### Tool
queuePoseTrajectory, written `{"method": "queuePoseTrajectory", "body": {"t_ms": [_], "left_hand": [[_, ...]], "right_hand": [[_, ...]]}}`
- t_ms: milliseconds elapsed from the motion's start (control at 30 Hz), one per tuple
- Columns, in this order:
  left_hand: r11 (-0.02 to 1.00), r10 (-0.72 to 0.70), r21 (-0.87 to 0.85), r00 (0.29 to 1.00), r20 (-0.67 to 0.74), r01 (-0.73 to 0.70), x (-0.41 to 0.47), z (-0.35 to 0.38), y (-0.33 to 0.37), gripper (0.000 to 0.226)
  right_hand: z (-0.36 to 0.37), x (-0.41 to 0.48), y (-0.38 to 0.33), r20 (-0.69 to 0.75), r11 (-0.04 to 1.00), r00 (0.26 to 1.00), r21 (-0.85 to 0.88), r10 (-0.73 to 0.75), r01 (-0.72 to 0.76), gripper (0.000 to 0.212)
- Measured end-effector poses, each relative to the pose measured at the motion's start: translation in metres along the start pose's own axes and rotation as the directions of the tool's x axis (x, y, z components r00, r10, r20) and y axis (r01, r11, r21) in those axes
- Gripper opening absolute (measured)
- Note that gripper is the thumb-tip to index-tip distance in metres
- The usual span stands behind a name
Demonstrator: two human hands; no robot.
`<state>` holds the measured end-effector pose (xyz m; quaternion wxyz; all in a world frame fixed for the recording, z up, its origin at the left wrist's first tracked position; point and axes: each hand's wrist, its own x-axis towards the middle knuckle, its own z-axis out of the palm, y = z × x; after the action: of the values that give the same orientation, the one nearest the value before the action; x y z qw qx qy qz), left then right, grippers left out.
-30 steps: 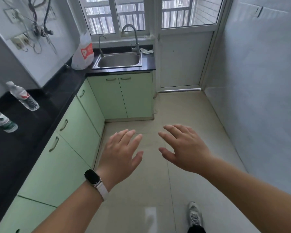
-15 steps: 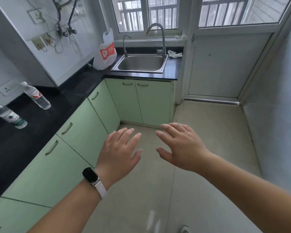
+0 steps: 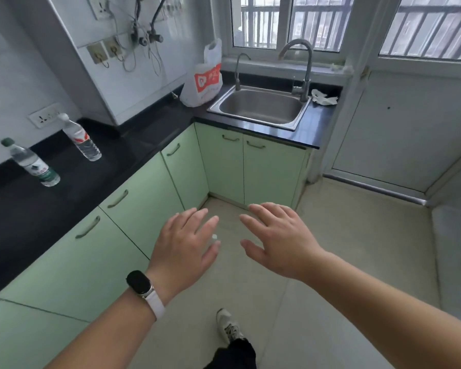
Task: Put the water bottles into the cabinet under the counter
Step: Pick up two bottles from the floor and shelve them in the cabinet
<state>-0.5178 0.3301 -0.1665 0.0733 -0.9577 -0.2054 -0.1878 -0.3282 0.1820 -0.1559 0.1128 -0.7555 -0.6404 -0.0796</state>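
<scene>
Since a second ago the view has swung leftward, bringing both water bottles, green-capped (image 3: 32, 163) and red-labelled (image 3: 81, 141), nearer at nine o'clock on the bench (image 3: 133, 134), while left hand (image 3: 183, 247) and right hand (image 3: 280, 241) hover, grips apart and empty, cabinet doors (image 3: 133, 206) shut.

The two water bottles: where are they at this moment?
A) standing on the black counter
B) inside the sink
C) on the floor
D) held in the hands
A: the green-capped bottle and the white-capped bottle stand on the black counter, while the left hand and right hand are open and empty.
</scene>
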Motion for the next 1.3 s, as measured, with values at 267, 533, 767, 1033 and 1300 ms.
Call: {"method": "queuePoseTrajectory", "body": {"t_ms": [267,533,767,1033,1300], "left_hand": [[0.995,-0.045,-0.087,0.997,-0.062,0.040,0.081,0.074,-0.073,0.048],[0.993,-0.077,-0.100,0.995,-0.068,0.070,0.116,0.120,-0.156,0.045],[0.975,-0.211,-0.061,0.977,0.023,0.212,0.111,0.128,-0.198,0.046],[0.905,-0.421,0.006,0.891,0.169,0.426,0.100,0.147,-0.212,0.047],[0.728,-0.672,0.050,0.698,0.247,0.684,0.123,0.198,-0.215,0.049]], "right_hand": [[0.029,0.108,0.037,0.094,0.996,0.996,-0.089,0.004,0.004,0.056],[0.069,0.222,0.042,0.204,0.982,0.975,-0.150,-0.084,0.116,0.058],[0.095,0.279,0.033,0.204,0.974,0.959,-0.072,-0.196,0.215,0.057],[0.147,0.328,0.035,0.240,0.918,0.888,0.049,-0.393,0.394,0.057],[0.223,0.387,0.076,0.325,0.867,0.804,0.212,-0.498,0.451,0.055]]}}
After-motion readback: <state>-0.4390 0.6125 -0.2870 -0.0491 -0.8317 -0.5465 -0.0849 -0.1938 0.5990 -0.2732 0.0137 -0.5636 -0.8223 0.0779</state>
